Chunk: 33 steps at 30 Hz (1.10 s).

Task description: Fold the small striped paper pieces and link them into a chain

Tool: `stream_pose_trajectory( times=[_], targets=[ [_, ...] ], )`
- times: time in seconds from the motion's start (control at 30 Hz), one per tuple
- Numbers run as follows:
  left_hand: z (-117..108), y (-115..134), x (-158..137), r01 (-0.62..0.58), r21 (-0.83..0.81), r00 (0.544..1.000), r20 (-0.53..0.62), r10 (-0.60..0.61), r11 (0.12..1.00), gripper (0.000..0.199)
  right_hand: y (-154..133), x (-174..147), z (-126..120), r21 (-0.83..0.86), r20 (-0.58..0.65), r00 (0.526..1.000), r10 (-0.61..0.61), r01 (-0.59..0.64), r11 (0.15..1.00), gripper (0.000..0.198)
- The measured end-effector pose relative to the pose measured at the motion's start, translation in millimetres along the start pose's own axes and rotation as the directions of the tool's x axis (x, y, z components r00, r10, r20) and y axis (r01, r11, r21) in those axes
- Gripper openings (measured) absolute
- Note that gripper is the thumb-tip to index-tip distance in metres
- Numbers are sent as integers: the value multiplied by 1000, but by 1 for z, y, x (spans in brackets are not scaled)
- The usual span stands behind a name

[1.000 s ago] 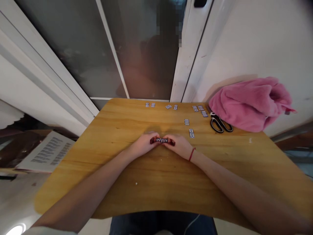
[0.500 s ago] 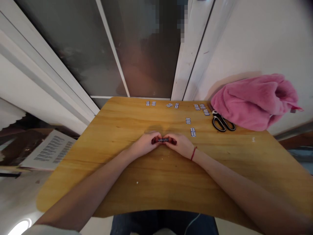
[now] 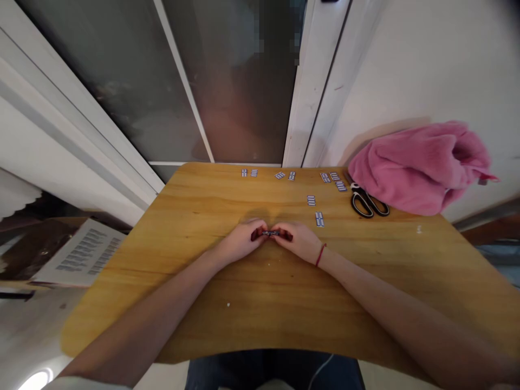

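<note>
Apparently the left hand (image 3: 246,236) and right hand (image 3: 299,238) held a small patterned piece (image 3: 271,233) between them over the middle of the table (image 3: 187,216), thumbs and fingertips drawn in narrow at its ends; the remaining fingers could not be made out. Handling it well probably called for light, even pressure from both sides and level wrists, as a hard squeeze might have bent it or made it slip. From that piece as centre, loose pieces (image 3: 319,219) lay around 2 o'clock, and more followed the far edge from 11 to 2. Scissors (image 3: 370,207) sat between 2 and 3 o'clock, near a pink cloth (image 3: 422,168), so that side seemed tightest. The easiest room looked to be at 9 o'clock, and at 6 between the forearms, down to the curved near edge
</note>
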<state>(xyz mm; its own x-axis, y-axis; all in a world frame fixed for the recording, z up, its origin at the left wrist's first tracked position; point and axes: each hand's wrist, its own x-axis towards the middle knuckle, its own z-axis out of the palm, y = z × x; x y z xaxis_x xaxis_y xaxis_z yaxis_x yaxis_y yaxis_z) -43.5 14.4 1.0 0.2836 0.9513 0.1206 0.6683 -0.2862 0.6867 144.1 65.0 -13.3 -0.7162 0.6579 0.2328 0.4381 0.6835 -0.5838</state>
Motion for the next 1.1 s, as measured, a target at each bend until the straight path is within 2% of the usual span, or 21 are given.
stream_pose_trajectory(
  times=[0.13,0.3,0.47,0.57,0.73,0.8,0.83,0.87,0.93,0.97,1.0,1.03,1.1],
  targets=[
    [0,2,1,9,-35,1000,-5,-9,999,5,-1,0,-1,3,-22,1000,6,-6,1000,8],
    [-5,1,1,17,-134,997,-77,-28,991,11,-6,-2,-5,89,-113,992,-58,68,994,11],
    [-5,-4,3,92,-321,996,40,-83,943,14,-6,-4,-5,108,-133,991,-29,44,993,14],
    [-4,-5,5,110,-400,994,49,-99,910,16,-5,-6,-4,104,-166,986,24,-6,995,18],
    [-7,-6,6,123,-440,992,86,-95,890,16,-11,-10,0,81,-163,980,-114,129,988,20],
    [-8,-8,6,107,-465,994,83,-77,879,16,-12,-9,-2,157,-246,968,-51,91,983,19],
    [-8,-10,7,100,-483,995,68,-76,870,17,-10,-7,-5,225,-320,947,38,37,974,19],
    [-8,-12,8,97,-500,995,51,-83,860,19,-5,-5,-11,309,-404,902,150,-20,951,20],
    [-7,-15,9,102,-516,995,37,-97,850,21,13,0,-27,499,-509,762,401,-118,858,26],
    [-7,-17,10,102,-511,995,42,-94,853,22,25,1,-37,550,-544,693,473,-132,825,28],
    [-6,-17,10,98,-498,995,51,-84,861,22,38,2,-47,569,-594,621,511,-123,813,29],
    [-6,-17,10,92,-481,996,59,-72,872,22,51,2,-56,569,-629,573,525,-120,813,30],
    [-6,-16,9,80,-445,996,69,-55,892,20,74,1,-70,576,-635,498,590,-204,792,28]
  ],
)
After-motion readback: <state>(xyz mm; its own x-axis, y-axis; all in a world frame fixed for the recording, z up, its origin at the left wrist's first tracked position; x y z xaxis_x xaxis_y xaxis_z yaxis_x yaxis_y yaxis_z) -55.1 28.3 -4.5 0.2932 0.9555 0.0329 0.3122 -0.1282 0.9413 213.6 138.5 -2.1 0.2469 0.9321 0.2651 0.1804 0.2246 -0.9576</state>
